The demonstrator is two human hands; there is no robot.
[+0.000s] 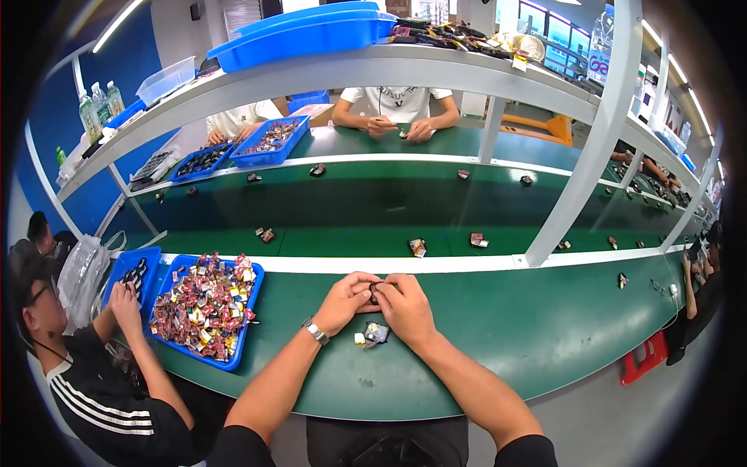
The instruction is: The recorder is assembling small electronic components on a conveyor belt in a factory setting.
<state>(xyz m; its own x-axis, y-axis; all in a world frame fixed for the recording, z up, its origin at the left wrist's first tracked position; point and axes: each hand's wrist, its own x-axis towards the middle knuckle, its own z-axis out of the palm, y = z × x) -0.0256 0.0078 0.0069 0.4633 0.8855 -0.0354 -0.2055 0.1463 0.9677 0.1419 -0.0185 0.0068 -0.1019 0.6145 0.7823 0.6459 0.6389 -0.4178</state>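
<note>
Over the green tabletop my left hand [346, 302] and my right hand [406, 307] meet, fingertips pinched together on one small dark part [374, 294]. Fingers cover most of that part, so its exact kind cannot be made out. Just below my hands a small black-and-grey assembly [377, 333] with a pale yellow-white tab [359, 338] lies on the table. A metal-banded watch [317, 331] is on my left wrist.
A blue tray [257, 300] heaped with small wired parts stands to my left, beside a person [117, 373] handling dark pieces. Ahead, a white rail [327, 265] borders the green conveyor belt [342, 226], which carries scattered parts. A slanted white post [583, 148] rises at right.
</note>
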